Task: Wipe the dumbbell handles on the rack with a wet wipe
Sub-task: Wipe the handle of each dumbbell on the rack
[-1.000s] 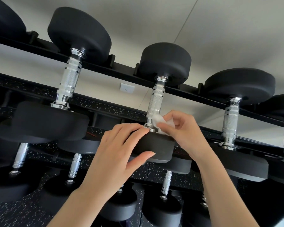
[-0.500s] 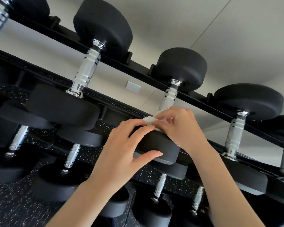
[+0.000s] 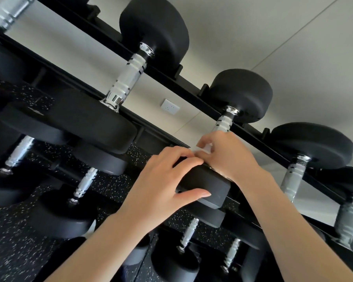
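Observation:
A black dumbbell with a chrome handle (image 3: pixel 224 123) lies across the top rails of the black rack (image 3: pixel 167 78). My right hand (image 3: pixel 230 157) is wrapped around the lower part of that handle with a white wet wipe (image 3: pixel 205 149) pinched under its fingers; only a small strip of the wipe shows. My left hand (image 3: pixel 163 180) grips the dumbbell's near black head (image 3: pixel 208 186), thumb under it, fingertips on top touching the wipe. The handle's lower half is hidden by my right hand.
More black dumbbells sit on the top tier at left (image 3: pixel 128 78) and right (image 3: pixel 293 178). Lower tiers hold several smaller dumbbells (image 3: pixel 84 184). Speckled black floor (image 3: pixel 10 241) lies below. A white wall socket (image 3: pixel 170 106) shows behind the rack.
The view has tilted and shifted left. My right hand has slid up the handle with the wipe, covering more of it. My left hand stays on the near head.

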A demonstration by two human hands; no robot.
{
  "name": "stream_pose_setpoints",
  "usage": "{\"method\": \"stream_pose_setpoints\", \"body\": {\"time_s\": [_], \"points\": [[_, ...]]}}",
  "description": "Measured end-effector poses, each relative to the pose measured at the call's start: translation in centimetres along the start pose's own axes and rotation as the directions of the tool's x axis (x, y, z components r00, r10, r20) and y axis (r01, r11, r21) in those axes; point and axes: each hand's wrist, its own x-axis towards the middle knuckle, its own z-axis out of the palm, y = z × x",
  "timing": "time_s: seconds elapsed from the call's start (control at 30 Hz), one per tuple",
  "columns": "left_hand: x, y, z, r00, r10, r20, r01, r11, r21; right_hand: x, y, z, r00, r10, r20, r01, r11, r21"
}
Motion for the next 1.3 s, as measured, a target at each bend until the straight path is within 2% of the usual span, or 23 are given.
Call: {"method": "stream_pose_setpoints", "body": {"time_s": [0.33, 0.53, 0.77, 0.9, 0.97, 1.07, 1.2, 1.3], "points": [[0.1, -0.2, -0.1, 0.999, 0.034, -0.009, -0.034, 0.999, 0.028, 1.1, -0.1, -0.7, 0.995, -0.028, -0.093, 0.009, 0.980, -0.201], [0.1, -0.3, 0.0, 0.999, 0.041, -0.004, -0.041, 0.999, 0.027, 3.2, 1.0, -2.1, 0.974, -0.020, -0.226, -0.028, 0.977, -0.210], [0.1, -0.3, 0.0, 0.999, 0.038, -0.014, -0.038, 0.999, 0.018, 3.8, 1.2, -2.4, 0.885, 0.091, -0.457, -0.147, 0.985, -0.088], [0.1, -0.4, 0.0, 0.999, 0.047, -0.016, -0.047, 0.999, 0.022, 3.3, 1.4, -1.2, 0.843, 0.035, -0.538, -0.154, 0.972, -0.177], [0.1, -0.4, -0.1, 0.998, 0.055, -0.014, -0.054, 0.998, 0.029, 3.0, 1.7, -0.8, 0.836, 0.036, -0.547, -0.128, 0.983, -0.131], [0.2, -0.4, -0.2, 0.998, 0.062, -0.012, -0.061, 0.998, 0.032, 2.6, 2.2, 0.0, 0.821, 0.010, -0.571, -0.010, 1.000, 0.005], [0.3, -0.4, -0.4, 0.997, 0.074, 0.001, -0.074, 0.996, 0.047, 1.6, 2.6, 0.9, 0.831, -0.011, -0.556, 0.107, 0.984, 0.142], [0.4, -0.4, -0.5, 0.996, 0.082, 0.014, -0.083, 0.995, 0.057, 0.3, 2.4, 1.7, 0.842, 0.001, -0.539, 0.139, 0.966, 0.219]]}}
